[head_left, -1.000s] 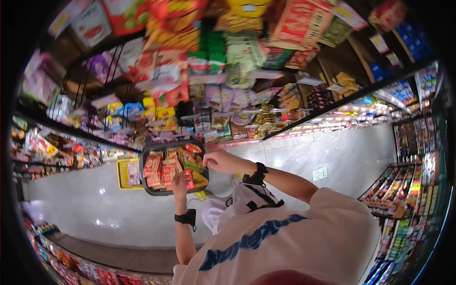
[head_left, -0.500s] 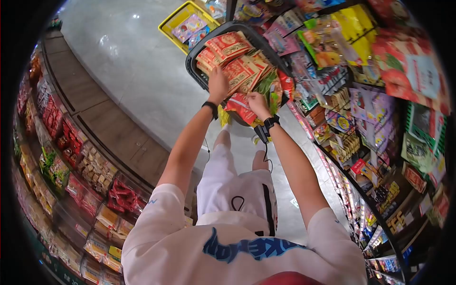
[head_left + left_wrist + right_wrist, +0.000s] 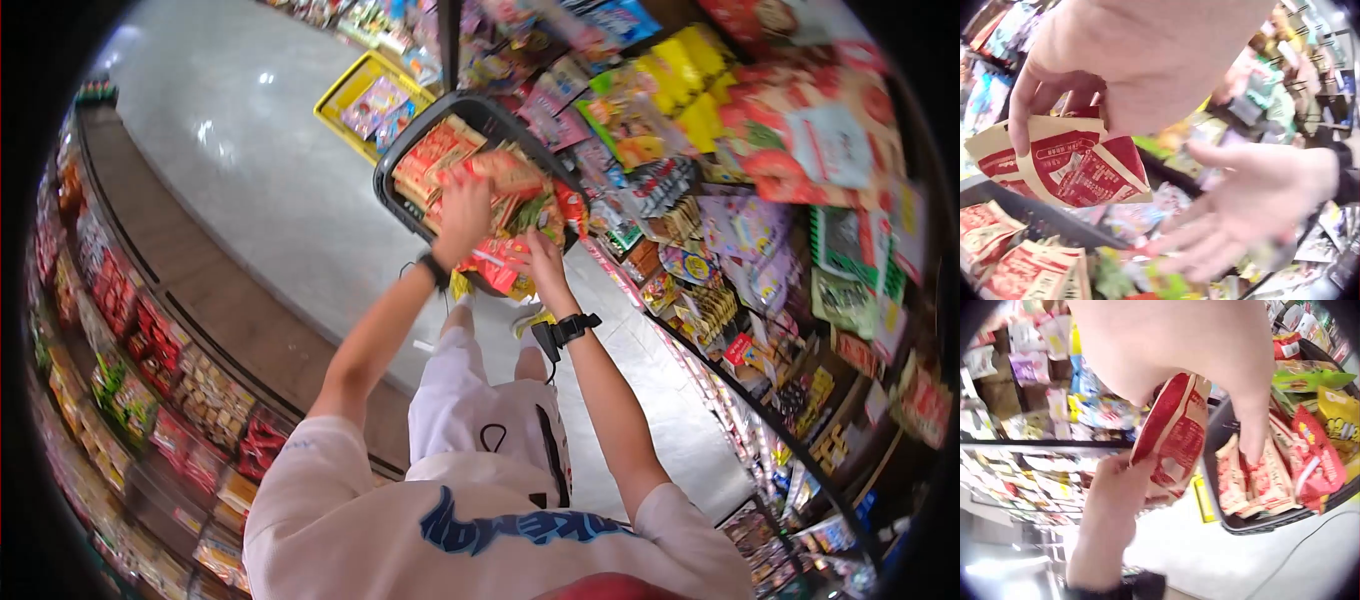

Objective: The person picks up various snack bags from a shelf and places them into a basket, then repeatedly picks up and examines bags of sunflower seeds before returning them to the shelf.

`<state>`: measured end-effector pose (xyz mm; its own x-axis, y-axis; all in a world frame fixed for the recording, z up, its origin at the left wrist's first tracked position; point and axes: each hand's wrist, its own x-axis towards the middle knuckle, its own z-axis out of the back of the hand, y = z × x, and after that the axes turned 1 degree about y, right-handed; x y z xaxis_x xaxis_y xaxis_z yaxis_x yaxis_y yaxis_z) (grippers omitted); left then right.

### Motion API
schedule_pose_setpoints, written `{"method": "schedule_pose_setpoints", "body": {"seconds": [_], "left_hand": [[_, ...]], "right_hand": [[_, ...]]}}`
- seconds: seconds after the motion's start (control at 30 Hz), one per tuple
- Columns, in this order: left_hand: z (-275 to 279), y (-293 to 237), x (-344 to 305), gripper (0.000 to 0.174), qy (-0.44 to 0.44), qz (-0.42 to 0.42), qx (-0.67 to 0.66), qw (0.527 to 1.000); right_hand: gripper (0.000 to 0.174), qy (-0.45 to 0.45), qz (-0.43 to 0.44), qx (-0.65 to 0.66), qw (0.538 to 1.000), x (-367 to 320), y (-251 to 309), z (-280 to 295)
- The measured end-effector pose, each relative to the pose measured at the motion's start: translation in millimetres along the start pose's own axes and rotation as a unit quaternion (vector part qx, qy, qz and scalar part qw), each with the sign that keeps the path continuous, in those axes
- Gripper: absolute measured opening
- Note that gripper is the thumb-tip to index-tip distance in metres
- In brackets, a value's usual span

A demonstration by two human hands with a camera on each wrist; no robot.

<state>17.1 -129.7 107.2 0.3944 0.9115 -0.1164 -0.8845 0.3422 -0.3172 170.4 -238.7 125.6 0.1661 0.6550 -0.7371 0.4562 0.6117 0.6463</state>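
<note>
delta vs half a second back: left hand (image 3: 465, 208) was down among the stacked packets (image 3: 1016, 269) then. at this frame it was up over the black shopping basket (image 3: 1029, 212) with one red-and-tan snack packet (image 3: 1069, 165) pinched, thumb on its face, fingers curled behind. so that packet was in the air above the basket, and in the left wrist view it sat apart from the stack. right hand (image 3: 1254, 194) had been on a red pack at the basket's near edge. now it was off it, fingers straight and spread, holding nothing, just beside the lifted packet. basket hadn't shifted against the yellow basket (image 3: 347, 82) beyond it on the floor. my read: one unit pulled, the rest of the load was in the basket. text, left to right: packs on the left shelving (image 3: 150, 340) were too blurred, nothing legible. the lifted packet carried red panels with pale print and a banner shape, but the characters were too soft to read. the stacked ones had the same design. blue lettering across the white shirt (image 3: 500, 530) was distorted, couldn't read it. bags on the right shelving (image 3: 740, 215) showed yellow, green, purple and red, no brand name resolvable.
</note>
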Motion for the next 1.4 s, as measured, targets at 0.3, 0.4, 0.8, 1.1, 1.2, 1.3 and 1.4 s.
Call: {"method": "schedule_pose_setpoints", "body": {"seconds": [0.3, 0.4, 0.8, 1.1, 1.2, 1.3, 1.4], "left_hand": [[268.7, -186.9, -145.8, 0.023, 0.197, -0.163, -0.331, 0.909], [303.0, -228.9, -120.8, 0.020, 0.119, -0.173, -0.433, 0.876], [432.8, -551.7, -71.1, 0.040, 0.276, -0.324, -0.579, 0.696], [420.2, -665.3, -53.4, 0.037, 0.068, -0.462, -0.593, 0.656], [419.3, -668.7, -54.5, 0.040, 0.014, -0.496, -0.592, 0.636], [441.9, -677.9, -72.2, 0.046, -0.041, -0.521, -0.598, 0.608], [449.0, -684.9, -49.5, 0.048, -0.101, -0.549, -0.528, 0.641]], "right_hand": [[0.046, 0.006, 0.352, -0.300, 0.887, -263.8, 193.4, 33.8], [0.050, -0.073, 0.428, -0.326, 0.840, -348.2, 232.2, 77.5], [0.066, -0.181, 0.582, -0.004, 0.793, -512.7, 356.6, 280.6], [0.070, -0.257, 0.705, -0.135, 0.647, -538.6, 429.3, 353.1], [0.072, -0.279, 0.724, -0.157, 0.611, -541.6, 433.5, 349.4], [0.072, -0.290, 0.731, -0.137, 0.602, -536.0, 442.2, 347.3], [0.074, -0.273, 0.728, -0.097, 0.622, -527.9, 452.0, 343.2]]}}
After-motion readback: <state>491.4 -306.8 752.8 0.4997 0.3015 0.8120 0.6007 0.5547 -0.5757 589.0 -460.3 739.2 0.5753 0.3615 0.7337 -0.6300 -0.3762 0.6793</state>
